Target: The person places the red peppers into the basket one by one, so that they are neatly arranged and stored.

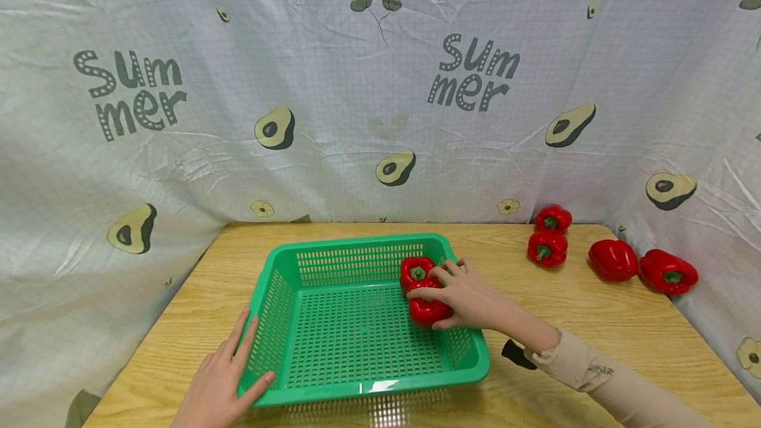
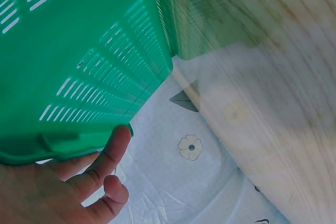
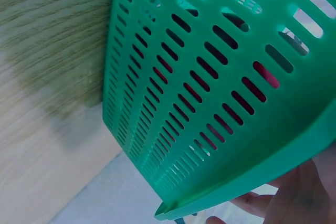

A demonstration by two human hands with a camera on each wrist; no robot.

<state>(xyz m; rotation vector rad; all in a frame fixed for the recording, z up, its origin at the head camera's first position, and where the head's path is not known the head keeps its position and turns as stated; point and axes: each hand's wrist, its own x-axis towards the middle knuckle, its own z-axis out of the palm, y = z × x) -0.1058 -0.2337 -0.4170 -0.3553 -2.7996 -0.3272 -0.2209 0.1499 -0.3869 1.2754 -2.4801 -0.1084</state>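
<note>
A green plastic basket [image 1: 365, 388] with slotted walls stands on the wooden table. At its right end, inside, lie two red bell peppers: a rear one [image 1: 409, 271] with its green stem showing, and a front one [image 1: 425, 316]. My right hand [image 1: 475, 297] reaches over the right rim, its fingers and thumb curled around the front bell pepper. Against the basket's left rim rests my left hand [image 1: 222, 375], with fingers fairly straight and the thumb by the near corner. The left wrist view shows the left fingers [image 2: 107, 158] touching the rim.
Two more red bell peppers [image 1: 547, 248] sit at the back right of the table [image 1: 571, 322]. Farther right lie another pair, one on its side [image 1: 614, 260] and one with its stem toward me [image 1: 668, 272]. A patterned curtain [image 1: 333, 84] hangs behind.
</note>
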